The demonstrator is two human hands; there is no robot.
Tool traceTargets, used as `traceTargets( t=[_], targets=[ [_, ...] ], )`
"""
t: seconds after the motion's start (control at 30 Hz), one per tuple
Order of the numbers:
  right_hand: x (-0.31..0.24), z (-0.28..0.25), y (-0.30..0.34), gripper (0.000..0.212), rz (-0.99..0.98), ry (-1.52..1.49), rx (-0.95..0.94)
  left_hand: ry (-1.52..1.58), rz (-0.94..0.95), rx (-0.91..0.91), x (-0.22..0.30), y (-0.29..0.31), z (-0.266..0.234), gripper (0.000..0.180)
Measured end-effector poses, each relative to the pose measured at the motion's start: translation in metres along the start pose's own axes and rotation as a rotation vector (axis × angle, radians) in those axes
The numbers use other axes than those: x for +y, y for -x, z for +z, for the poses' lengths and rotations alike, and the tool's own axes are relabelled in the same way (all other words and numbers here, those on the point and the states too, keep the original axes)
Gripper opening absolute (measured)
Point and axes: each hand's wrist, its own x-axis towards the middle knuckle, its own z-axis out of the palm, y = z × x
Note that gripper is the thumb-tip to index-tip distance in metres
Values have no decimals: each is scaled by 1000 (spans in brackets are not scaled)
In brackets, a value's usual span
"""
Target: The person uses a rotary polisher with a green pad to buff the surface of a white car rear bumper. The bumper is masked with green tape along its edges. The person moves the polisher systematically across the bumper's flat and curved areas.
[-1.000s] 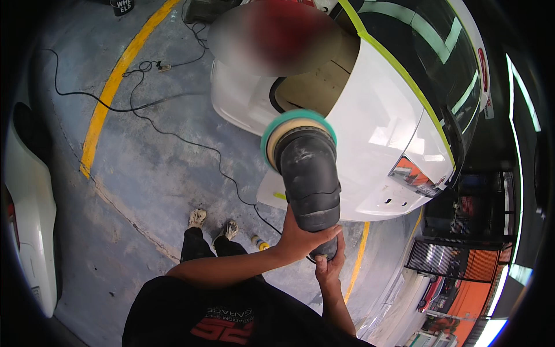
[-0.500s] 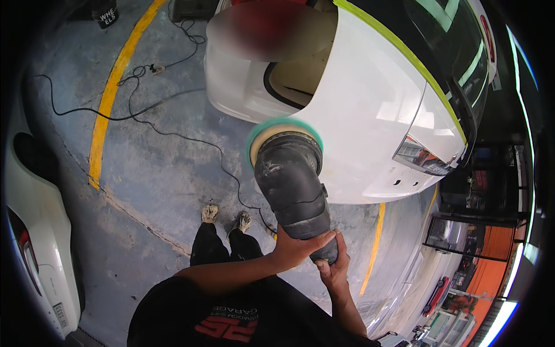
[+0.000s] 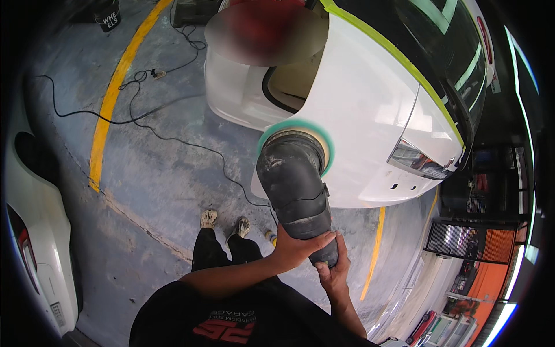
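With both hands I hold a black polisher [image 3: 292, 185], its body running up and away from me. My left hand [image 3: 293, 248] is closed round the near part of the body from the left. Against the rear end, my right hand [image 3: 336, 265] is closed from the right and below. At the far end, the polisher's round green-edged pad [image 3: 330, 147] lies at the white car's body panel [image 3: 364, 110], near the panel's left edge. The pad's rim looks smeared, as if spinning. Yellow-green masking tape [image 3: 399, 53] runs along the panel's upper edge beside dark glass.
A black cord [image 3: 191, 143] trails over the grey floor from the left toward my feet, with a small connector [image 3: 159, 74]. Another white car [image 3: 49, 254] stands at left. A dark bucket [image 3: 108, 16] sits at far left. The region above the car's opening is blurred.
The polisher's pad has shifted a little to the right across the panel, away from its left edge. Both hands keep their hold, and the view has tilted slightly.
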Motion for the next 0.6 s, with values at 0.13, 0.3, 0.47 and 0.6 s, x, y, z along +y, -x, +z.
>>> traceTargets(
  t=[0.13, 0.3, 0.47, 0.6],
  targets=[
    [4, -10, -12, 93, -154, 218, -185, 143, 99, 109, -7, 7, -7, 53],
    [-4, -2, -13, 94, -47, 65, -80, 130, 102, 65, 3, 3, -11, 54],
    [-12, -10, -23, 93, -99, 236, -160, 201, 129, 96, 4, -1, -9, 50],
    [34, 16, -11, 91, -208, 87, 22, -59, 110, 68, -14, -4, -13, 62]
  ],
)
